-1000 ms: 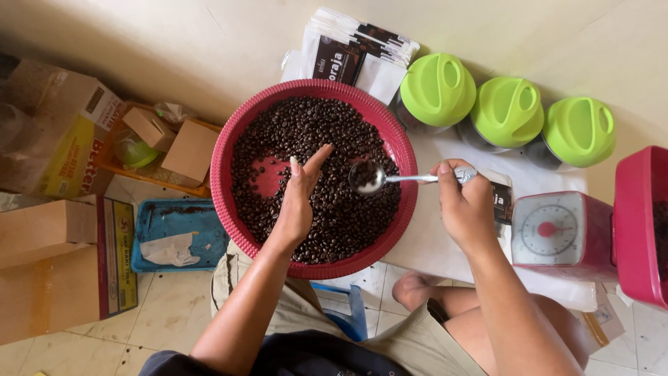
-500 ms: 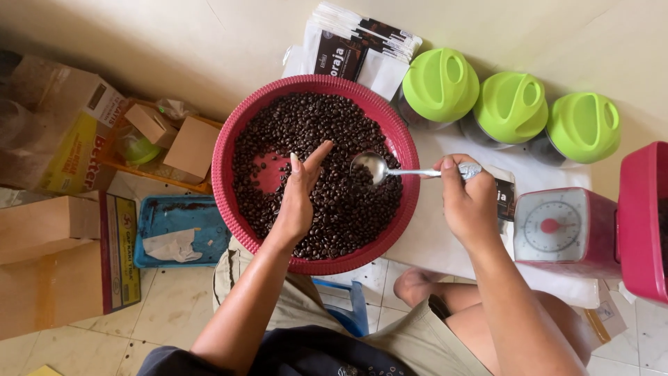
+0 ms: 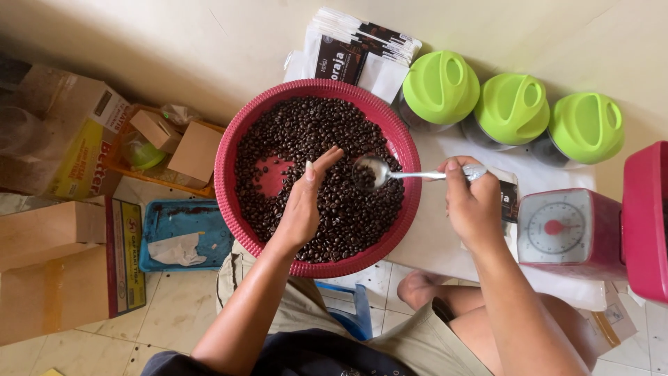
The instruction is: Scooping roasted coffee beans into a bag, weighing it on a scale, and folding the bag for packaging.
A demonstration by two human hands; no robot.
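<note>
Two hands over coffee beans [image 3: 348,209]: right hand [image 3: 473,205] gripping spoon [image 3: 390,174].

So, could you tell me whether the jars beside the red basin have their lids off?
No, all three jars wear green lids beside the red basin.

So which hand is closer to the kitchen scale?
The right hand. It holds the spoon just beside the red scale, while the left hand is farther away, over the coffee beans in the red basin.

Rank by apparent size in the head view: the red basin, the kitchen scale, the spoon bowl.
1. Round red plastic basin of dark beans
2. Pink kitchen scale with white dial
3. Metal spoon bowl, held over the beans
</note>
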